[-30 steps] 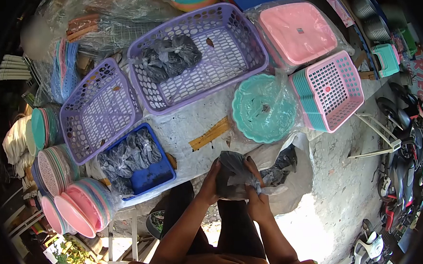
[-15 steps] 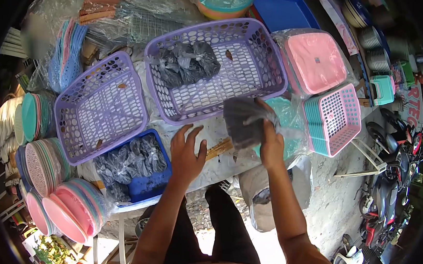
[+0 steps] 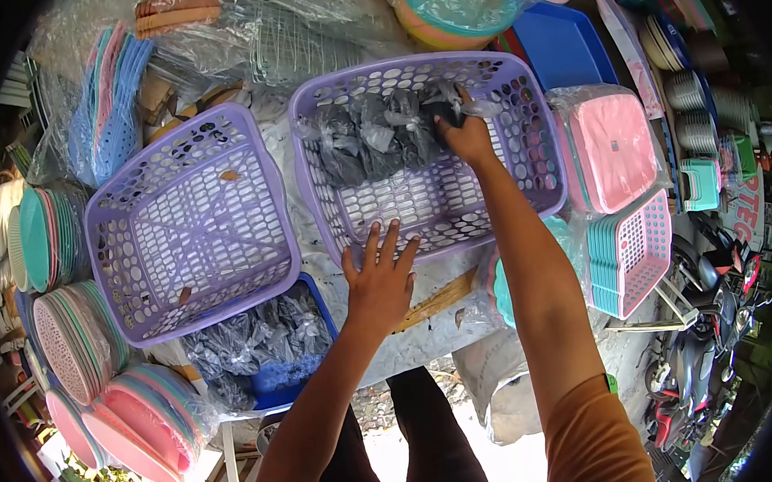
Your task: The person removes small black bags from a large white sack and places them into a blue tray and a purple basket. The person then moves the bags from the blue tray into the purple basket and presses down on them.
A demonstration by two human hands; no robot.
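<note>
My right hand (image 3: 466,135) reaches into the large purple basket (image 3: 535,148) and grips a dark plastic bag (image 3: 438,112) at its far side. Several dark filled bags (image 3: 364,141) lie in a row beside it inside that basket. My left hand (image 3: 379,278) rests with fingers spread on the near rim of the same basket and the table edge, holding nothing.
A second purple basket (image 3: 189,222) sits empty to the left. A blue tray (image 3: 273,345) with more dark bags is at the near left. Stacks of coloured plates (image 3: 82,321), pink lids (image 3: 615,152), pink-teal baskets (image 3: 632,252) and a teal dish surround them. Motorbikes (image 3: 717,309) stand at right.
My right hand carried the bag up from the sack by my knees and into the large purple basket. My left hand let go and came down on the basket's rim.
</note>
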